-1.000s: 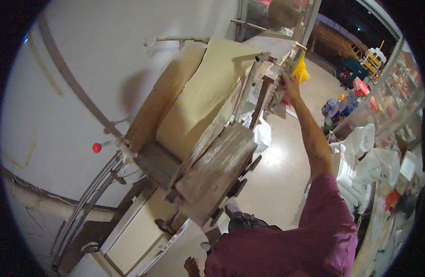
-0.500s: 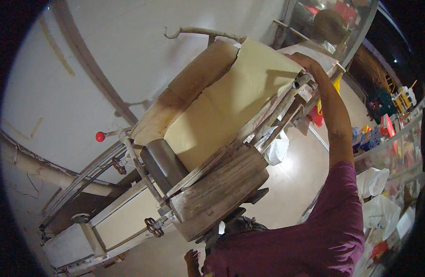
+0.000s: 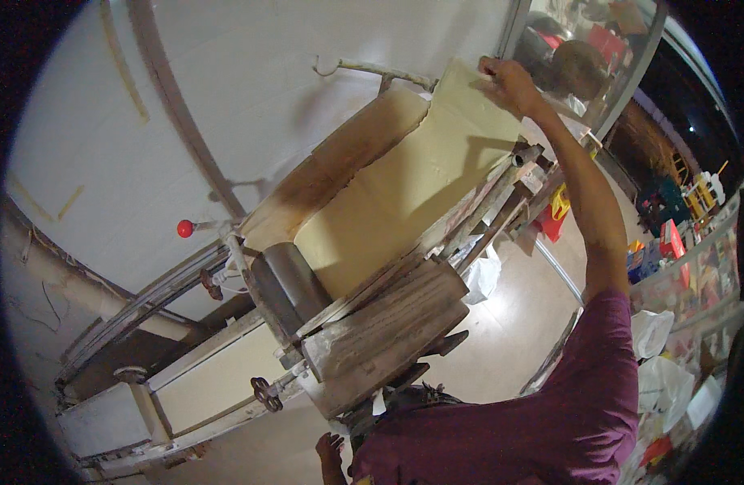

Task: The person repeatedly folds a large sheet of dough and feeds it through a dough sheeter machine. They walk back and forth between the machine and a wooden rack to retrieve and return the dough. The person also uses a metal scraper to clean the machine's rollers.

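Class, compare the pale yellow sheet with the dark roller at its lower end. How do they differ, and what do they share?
Colour: the pale yellow sheet is light, while the dark roller is grey-brown.
Shape: the sheet is broad and thin; the roller is a rounded cylinder.
Contact: the right hand holds the sheet's upper edge, while neither hand touches the roller.
Shared: both lie at least partly between the machine's side boards.
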Demonstrator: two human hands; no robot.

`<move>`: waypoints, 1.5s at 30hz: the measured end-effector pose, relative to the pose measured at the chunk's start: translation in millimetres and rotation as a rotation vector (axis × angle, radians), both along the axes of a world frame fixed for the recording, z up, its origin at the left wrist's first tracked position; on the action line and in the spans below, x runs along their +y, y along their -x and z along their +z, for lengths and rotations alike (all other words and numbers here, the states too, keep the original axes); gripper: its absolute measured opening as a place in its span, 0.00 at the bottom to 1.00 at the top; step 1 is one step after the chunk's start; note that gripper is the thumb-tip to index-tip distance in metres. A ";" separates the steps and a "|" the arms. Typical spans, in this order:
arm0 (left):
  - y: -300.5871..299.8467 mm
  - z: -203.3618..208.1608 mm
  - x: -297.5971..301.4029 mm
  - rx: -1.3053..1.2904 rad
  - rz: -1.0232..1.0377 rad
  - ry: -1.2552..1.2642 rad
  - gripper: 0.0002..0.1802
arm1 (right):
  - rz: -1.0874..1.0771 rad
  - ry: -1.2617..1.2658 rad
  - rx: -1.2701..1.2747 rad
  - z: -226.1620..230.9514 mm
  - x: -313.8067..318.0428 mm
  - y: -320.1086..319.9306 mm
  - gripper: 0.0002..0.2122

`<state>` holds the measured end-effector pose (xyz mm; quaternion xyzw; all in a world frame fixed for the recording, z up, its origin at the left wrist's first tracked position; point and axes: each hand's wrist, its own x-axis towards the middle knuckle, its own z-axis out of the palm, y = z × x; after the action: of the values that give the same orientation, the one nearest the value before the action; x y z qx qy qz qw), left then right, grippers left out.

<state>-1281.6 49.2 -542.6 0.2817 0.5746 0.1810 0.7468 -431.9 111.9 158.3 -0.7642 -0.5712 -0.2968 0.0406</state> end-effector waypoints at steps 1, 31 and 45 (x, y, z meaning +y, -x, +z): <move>3.7 1.3 -3.9 -0.009 -0.013 -0.061 0.22 | 0.204 -0.131 -0.005 -4.7 9.4 31.2 0.16; 31.4 -1.3 -44.8 0.031 0.237 0.152 0.23 | -0.278 0.100 -0.136 -41.1 26.2 43.6 0.17; 89.3 -13.2 -54.0 0.105 0.571 0.249 0.25 | 0.448 -0.161 0.331 -59.6 4.1 305.3 0.11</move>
<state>-1370.9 -4.8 -555.8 0.0243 0.6860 0.2969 0.6638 -737.1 115.9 98.7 -0.6512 -0.6860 -0.1961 0.2586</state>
